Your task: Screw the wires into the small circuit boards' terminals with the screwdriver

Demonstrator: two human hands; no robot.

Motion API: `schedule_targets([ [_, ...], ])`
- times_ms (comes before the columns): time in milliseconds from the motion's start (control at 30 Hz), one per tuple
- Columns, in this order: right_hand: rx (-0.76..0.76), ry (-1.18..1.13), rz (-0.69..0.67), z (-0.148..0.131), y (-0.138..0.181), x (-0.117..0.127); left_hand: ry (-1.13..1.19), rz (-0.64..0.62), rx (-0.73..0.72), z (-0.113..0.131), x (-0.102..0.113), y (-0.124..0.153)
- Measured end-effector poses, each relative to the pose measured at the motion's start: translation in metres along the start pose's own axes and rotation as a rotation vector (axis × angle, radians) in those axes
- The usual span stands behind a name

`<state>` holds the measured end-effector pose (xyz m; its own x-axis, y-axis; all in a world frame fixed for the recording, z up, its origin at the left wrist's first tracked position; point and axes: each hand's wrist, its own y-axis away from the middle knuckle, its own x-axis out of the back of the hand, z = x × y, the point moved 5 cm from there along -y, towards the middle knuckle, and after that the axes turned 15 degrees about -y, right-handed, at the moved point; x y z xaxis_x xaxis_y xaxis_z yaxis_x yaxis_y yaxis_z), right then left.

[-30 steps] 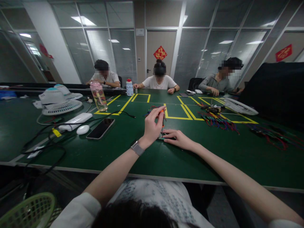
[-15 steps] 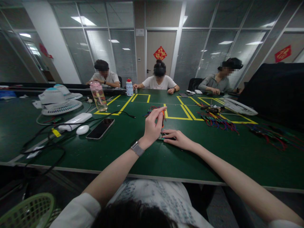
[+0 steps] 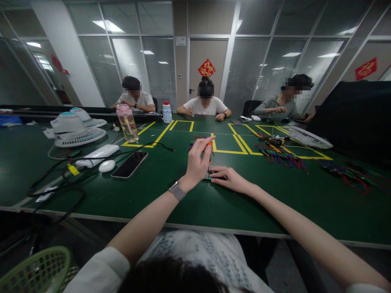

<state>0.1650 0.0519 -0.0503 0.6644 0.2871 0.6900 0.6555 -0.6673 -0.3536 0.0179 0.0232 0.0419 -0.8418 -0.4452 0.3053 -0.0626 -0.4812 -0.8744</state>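
My left hand [image 3: 197, 165] is closed around an orange and black screwdriver [image 3: 210, 151], its index finger stretched over the handle's top. The shaft points down at a small green circuit board [image 3: 208, 177] on the table. From the right, my right hand [image 3: 229, 179] lies low, with fingertips pressed on the board's edge and partly covering it. Behind my left hand sits a bundle of red and dark wires [image 3: 193, 142], partly hidden.
Left stand a phone [image 3: 130, 165], a white mouse [image 3: 106, 166], black cables, a pink-lided bottle [image 3: 127, 124] and white fans [image 3: 70, 130]. Boards with red and blue wires [image 3: 282, 158] lie right, near a dark screen [image 3: 360, 126]. Three people sit across the green table [image 3: 171, 207].
My left hand has shifted very slightly around the screwdriver, while my right hand stays on the board. The person opposite has raised a hand from the table.
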Motion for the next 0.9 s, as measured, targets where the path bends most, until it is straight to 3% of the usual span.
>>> schedule_targets([
  [233,-0.008,0.002,0.001,0.0014,0.0003,0.0004,0.027,0.015,0.058,-0.0056,-0.002,-0.001],
  [400,-0.007,-0.009,0.001,0.0015,0.0003,0.0003,-0.062,0.073,0.024,-0.0028,0.0025,-0.0009],
  [600,0.0,-0.031,0.012,0.0003,0.0002,0.0006,0.01,0.0,0.003,-0.0002,-0.0009,-0.0004],
  [900,-0.005,-0.017,0.0,-0.0007,0.0004,0.0004,-0.029,0.055,0.001,-0.0014,0.0018,-0.0005],
])
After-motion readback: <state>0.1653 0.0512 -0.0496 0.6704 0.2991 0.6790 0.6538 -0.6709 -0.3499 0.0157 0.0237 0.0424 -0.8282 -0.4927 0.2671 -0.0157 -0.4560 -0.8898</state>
